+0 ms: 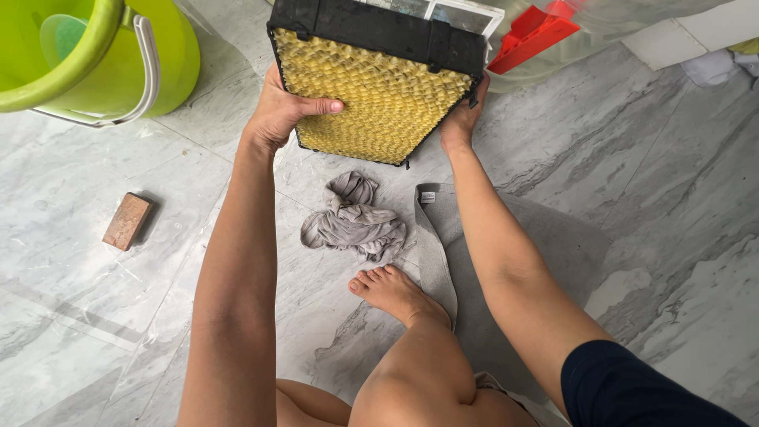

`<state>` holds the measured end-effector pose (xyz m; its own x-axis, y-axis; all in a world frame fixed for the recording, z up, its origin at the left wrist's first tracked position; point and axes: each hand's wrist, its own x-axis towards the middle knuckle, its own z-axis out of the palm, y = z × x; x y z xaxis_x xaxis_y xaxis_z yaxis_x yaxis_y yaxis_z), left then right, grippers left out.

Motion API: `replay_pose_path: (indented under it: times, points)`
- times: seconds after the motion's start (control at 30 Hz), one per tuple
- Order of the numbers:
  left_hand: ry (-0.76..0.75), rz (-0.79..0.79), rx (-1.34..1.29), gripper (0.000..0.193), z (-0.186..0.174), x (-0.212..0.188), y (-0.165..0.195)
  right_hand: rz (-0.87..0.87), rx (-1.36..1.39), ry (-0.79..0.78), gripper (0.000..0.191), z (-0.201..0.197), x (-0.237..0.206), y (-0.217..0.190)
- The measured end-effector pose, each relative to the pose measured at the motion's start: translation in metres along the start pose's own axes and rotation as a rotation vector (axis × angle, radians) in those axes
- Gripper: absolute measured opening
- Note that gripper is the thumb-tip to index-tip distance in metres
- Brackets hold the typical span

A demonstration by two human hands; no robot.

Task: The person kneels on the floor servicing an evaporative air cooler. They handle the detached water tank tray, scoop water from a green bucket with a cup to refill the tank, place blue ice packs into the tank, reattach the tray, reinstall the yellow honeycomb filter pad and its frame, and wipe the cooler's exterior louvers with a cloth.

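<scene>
Nearest the camera are the person's bare knees and a dark blue sleeve (632, 391) at the lower right. Just beyond them a bare foot (393, 292) rests on the grey marble floor (680, 205), its heel at the edge of a flat grey mat (553, 253). Beside the toes lies a crumpled grey cloth (356, 221), touching the mat's near corner.

Further out, both forearms reach forward to a rectangular panel: a yellow honeycomb pad (371, 95) set in a black frame (371, 32), held tilted above the floor over the cloth. The left hand (285, 111) grips the pad's left edge, thumb laid across the yellow face and fingers curled behind. The right hand (462, 119) is closed on the right edge near the lower corner; its fingers are mostly hidden behind the frame, so the grip there is probably a wrap, though that cannot be seen clearly.

To the left, well apart from the hands, a small reddish-brown brick (126, 221) lies on the floor. Farthest off, a lime-green bucket (103, 55) stands at the upper left, and a red plastic piece (534, 32) shows beyond the panel's top right corner.
</scene>
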<state>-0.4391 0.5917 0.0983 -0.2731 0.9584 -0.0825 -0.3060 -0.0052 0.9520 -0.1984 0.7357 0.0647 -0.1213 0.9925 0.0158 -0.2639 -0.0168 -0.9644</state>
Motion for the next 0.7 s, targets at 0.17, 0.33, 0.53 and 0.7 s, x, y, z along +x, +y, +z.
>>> replay_pose_path:
  times: [0.17,0.33,0.53,0.7]
  points:
    - [0.054,-0.009,-0.021,0.062,-0.014,-0.031,-0.016,-0.031,-0.148,-0.151,0.045,-0.009,0.005,0.009]
    - [0.181,0.027,-0.097,0.071,-0.039,-0.082,-0.017,-0.119,-0.281,-0.205,0.056,-0.018,0.0,0.018]
    - [0.363,0.002,-0.103,0.08,-0.081,-0.188,0.008,0.03,-0.087,-0.226,0.072,-0.036,-0.039,0.033]
    - [0.543,0.086,-0.196,0.075,-0.099,-0.284,0.015,0.132,-0.094,-0.419,0.067,-0.028,-0.069,0.032]
